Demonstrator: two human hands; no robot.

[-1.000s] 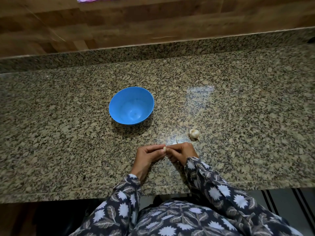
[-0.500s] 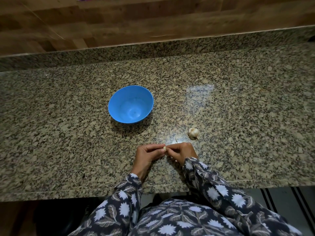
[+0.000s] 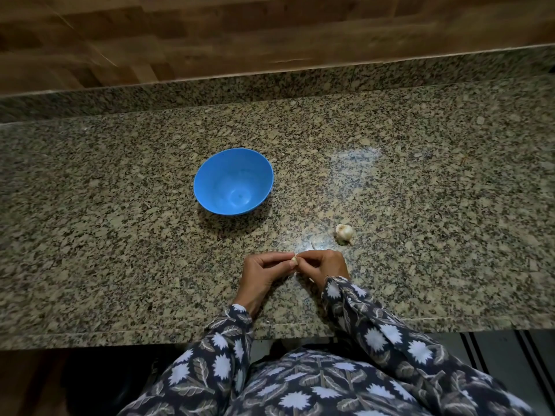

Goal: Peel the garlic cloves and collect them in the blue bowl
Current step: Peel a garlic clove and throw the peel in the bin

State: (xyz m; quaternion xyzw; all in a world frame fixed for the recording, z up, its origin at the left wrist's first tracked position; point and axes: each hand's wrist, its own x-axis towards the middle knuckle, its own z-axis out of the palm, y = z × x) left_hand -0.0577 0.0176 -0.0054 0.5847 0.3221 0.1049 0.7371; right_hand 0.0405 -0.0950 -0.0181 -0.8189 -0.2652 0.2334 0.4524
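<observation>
A small pale garlic clove [image 3: 294, 260] sits between my two hands just above the granite counter, near its front edge. My left hand [image 3: 264, 273] pinches it with curled fingers. My right hand [image 3: 322, 265] meets it from the other side and pinches at the same clove. A thin wisp of skin hangs under the clove. The blue bowl [image 3: 233, 181] stands empty on the counter, up and to the left of my hands. A garlic bulb [image 3: 344, 233] lies on the counter just beyond my right hand.
The speckled granite counter [image 3: 420, 205] ends at a low granite upstand and a wood-look wall [image 3: 270, 31] behind. A sliver of garlic skin [image 3: 313, 244] lies just beyond my hands. The counter's front edge runs right under my forearms.
Both hands stay together at the same spot on the clove; only the fingers shift slightly. The bowl and bulb have not moved.
</observation>
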